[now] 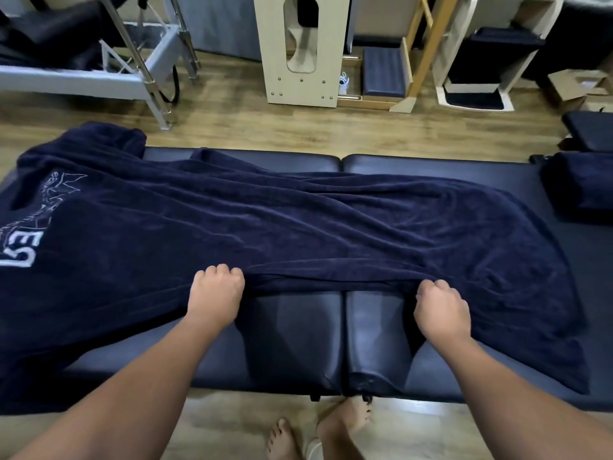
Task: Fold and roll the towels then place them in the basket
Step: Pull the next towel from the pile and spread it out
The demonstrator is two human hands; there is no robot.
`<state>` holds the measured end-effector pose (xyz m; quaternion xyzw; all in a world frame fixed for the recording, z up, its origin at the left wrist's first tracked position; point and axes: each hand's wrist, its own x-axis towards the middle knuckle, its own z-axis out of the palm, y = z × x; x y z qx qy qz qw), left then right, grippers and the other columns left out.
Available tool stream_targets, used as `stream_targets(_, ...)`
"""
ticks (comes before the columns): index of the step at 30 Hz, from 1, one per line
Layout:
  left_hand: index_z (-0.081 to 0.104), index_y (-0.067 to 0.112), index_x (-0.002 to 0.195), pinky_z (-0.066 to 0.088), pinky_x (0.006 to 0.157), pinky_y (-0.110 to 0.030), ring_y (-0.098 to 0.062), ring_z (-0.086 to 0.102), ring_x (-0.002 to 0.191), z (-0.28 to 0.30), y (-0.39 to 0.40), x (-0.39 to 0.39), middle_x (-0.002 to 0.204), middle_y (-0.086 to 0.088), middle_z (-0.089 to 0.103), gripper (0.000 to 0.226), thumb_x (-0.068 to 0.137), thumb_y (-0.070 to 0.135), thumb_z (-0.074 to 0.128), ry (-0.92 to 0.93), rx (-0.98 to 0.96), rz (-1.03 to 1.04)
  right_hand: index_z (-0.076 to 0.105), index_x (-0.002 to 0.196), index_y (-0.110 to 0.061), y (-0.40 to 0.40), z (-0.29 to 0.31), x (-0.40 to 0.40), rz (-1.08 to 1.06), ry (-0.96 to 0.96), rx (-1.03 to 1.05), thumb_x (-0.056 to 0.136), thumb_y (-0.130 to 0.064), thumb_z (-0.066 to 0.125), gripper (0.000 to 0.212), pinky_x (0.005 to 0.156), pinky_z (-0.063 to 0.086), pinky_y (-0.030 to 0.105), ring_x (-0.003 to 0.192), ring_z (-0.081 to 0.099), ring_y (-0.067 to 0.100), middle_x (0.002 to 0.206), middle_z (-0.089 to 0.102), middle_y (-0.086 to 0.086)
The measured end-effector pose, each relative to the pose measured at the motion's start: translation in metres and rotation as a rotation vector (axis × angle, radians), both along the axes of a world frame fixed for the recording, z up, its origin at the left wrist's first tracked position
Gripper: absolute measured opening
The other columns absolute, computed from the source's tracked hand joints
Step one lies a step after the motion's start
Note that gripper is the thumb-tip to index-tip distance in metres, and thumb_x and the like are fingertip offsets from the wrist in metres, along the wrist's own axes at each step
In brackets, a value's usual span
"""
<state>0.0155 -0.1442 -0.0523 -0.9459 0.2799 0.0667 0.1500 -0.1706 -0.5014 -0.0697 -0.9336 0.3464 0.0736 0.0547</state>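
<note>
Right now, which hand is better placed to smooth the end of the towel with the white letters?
Probably the left hand: the white letters lie on its side of the towel. The right hand grips the near edge farther away.

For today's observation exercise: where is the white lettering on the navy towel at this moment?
In the head view, the white lettering sits at the far left end of the towel, left of the left hand gripping its near edge.

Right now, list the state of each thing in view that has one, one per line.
Towel: spread unfolded across the table, wrinkled, near edge lifted.
Left hand: fingers curled, gripping the towel's near edge.
Right hand: fingers curled, gripping the same edge.
Padded table: flat, mostly covered by the towel.
</note>
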Motion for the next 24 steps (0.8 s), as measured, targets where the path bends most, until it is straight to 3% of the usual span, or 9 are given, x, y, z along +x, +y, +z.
stream_targets(3,0.054,0.014,0.069,0.029,0.056,-0.033,-0.028,0.055,0.062,-0.004,0.008,0.000,0.067,-0.006,0.056,0.026,0.061,0.002,0.075,0.065,0.015,0.000,0.057,0.099,-0.016,0.001,0.000,-0.008,0.021,0.045,-0.023,0.096,-0.024,0.060,0.009,0.071,0.043,0.039,0.093,0.055,0.027,0.103,0.061,0.005)
stream_targets(5,0.050,0.013,0.070,0.031,0.057,-0.034,-0.028,0.052,0.069,0.000,0.013,-0.001,0.072,-0.005,0.052,0.023,0.068,0.004,0.072,0.096,-0.066,0.015,0.061,0.114,-0.017,0.002,-0.001,-0.010,0.008,0.084,-0.018,0.098,-0.034,0.060,0.024,0.079,0.046,0.041,0.107,0.055,0.029,0.114,0.060,0.005)
stream_targets(9,0.046,0.015,0.082,0.031,0.068,-0.034,-0.024,0.049,0.077,0.005,0.022,-0.006,0.081,0.001,0.053,0.008,0.083,0.016,0.054,0.190,-0.170,0.019,0.066,0.107,-0.020,-0.001,-0.001,-0.007,-0.025,0.129,-0.061,0.099,-0.021,0.053,0.015,0.076,0.035,0.038,0.105,0.052,0.027,0.109,0.059,0.002)
stream_targets(11,0.045,0.019,0.084,0.030,0.068,-0.034,-0.023,0.049,0.074,0.006,0.029,-0.010,0.080,0.006,0.055,0.008,0.083,0.017,0.054,0.282,-0.268,0.047,0.063,0.106,-0.018,0.003,-0.001,-0.008,-0.020,0.140,-0.049,0.094,-0.015,0.053,0.016,0.078,0.036,0.039,0.106,0.051,0.028,0.110,0.058,0.003)
stream_targets(13,0.049,0.022,0.087,0.038,0.069,-0.034,-0.024,0.054,0.082,0.006,0.034,-0.014,0.088,0.006,0.058,0.010,0.082,0.015,0.052,0.407,-0.369,0.093,0.060,0.107,-0.016,0.012,-0.002,-0.015,-0.025,0.143,-0.010,0.092,-0.012,0.051,0.017,0.083,0.041,0.042,0.109,0.049,0.030,0.112,0.056,0.005)
stream_targets(16,0.059,0.023,0.089,0.046,0.072,-0.034,-0.024,0.057,0.093,0.010,0.039,-0.021,0.096,0.007,0.056,0.014,0.083,0.014,0.050,0.495,-0.291,0.057,0.055,0.110,-0.016,0.030,-0.003,-0.039,-0.044,0.157,0.021,0.092,-0.014,0.049,0.019,0.088,0.044,0.045,0.113,0.048,0.032,0.115,0.053,0.006)
stream_targets(20,0.059,0.018,0.075,0.039,0.055,-0.029,-0.025,0.060,0.078,0.013,0.048,-0.035,0.085,0.004,0.061,0.012,0.074,0.011,0.049,0.454,-0.207,0.063,0.053,0.111,-0.017,0.042,-0.002,-0.074,-0.068,0.202,0.037,0.093,-0.015,0.047,0.019,0.086,0.042,0.043,0.113,0.046,0.031,0.116,0.052,0.006)
stream_targets(24,0.061,0.017,0.079,0.045,0.058,-0.030,-0.025,0.061,0.072,0.015,0.057,-0.053,0.082,0.001,0.064,0.017,0.071,0.011,0.048,0.441,-0.128,0.050,0.048,0.105,-0.019,0.044,0.001,-0.112,-0.062,0.250,0.021,0.091,-0.016,0.049,0.014,0.080,0.039,0.039,0.106,0.048,0.027,0.108,0.051,0.002)
